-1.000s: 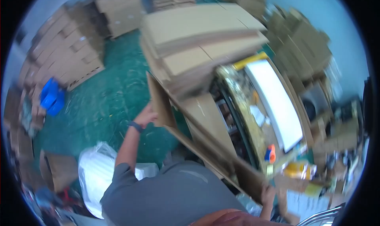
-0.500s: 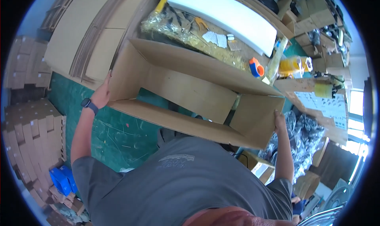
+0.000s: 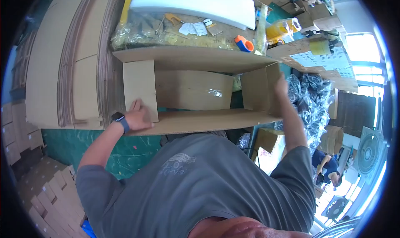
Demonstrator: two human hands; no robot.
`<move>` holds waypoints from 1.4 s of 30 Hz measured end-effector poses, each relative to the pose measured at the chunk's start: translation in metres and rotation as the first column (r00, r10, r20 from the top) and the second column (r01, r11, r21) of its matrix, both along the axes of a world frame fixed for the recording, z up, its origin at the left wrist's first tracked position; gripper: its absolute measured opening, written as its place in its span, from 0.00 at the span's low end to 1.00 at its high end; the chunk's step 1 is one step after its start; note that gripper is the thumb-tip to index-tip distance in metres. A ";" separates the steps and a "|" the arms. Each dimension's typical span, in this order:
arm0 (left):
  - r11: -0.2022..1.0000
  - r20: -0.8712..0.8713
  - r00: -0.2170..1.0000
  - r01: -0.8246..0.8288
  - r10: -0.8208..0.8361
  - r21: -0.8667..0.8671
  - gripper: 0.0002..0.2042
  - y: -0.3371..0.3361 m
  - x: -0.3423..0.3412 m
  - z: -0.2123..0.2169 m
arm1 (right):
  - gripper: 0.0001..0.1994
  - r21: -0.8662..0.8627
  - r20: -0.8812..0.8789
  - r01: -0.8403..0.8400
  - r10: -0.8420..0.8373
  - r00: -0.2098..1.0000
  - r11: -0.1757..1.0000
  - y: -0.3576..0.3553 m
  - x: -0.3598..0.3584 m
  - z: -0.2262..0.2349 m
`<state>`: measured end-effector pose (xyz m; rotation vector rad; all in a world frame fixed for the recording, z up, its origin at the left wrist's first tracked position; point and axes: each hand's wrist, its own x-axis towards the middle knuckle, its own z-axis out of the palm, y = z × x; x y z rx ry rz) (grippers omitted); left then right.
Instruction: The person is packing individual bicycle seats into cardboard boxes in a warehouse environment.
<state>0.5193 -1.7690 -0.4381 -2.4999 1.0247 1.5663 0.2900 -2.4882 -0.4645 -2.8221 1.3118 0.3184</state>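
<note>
The cardboard box [image 3: 196, 122] sits on the near side of the tabletop [image 3: 173, 33], its left flap [image 3: 140, 82] folded in beneath the spread left hand [image 3: 139, 117]; the right flap [image 3: 273, 86] isn't yet. I can't tell the right hand's [image 3: 281, 88] grip.

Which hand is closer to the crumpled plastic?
Right. The right hand is at the right end of the box, just left of the plastic; the left hand is at the opposite end.

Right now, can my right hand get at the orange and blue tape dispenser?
Probably yes: your right hand is at the right end of the carton, and the tape dispenser lies uncovered just past its far wall; you'd likely have to leave the carton and reach over that wall.
</note>
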 end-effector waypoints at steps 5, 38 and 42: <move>0.970 -0.358 0.931 -0.023 -0.067 -0.243 0.64 -0.016 -0.028 0.048 | 0.46 0.029 -0.558 -0.064 0.069 0.827 0.998 0.168 0.062 -0.137; 0.655 0.568 0.680 0.169 0.463 -0.736 0.38 -0.231 -0.032 -0.077 | 0.37 0.175 0.218 -0.504 0.466 0.857 0.846 -0.100 0.247 -0.194; 0.727 0.564 0.726 0.129 0.394 -0.674 0.45 -0.228 -0.018 -0.042 | 0.26 0.098 0.499 -0.574 0.459 0.735 0.813 -0.030 0.243 -0.127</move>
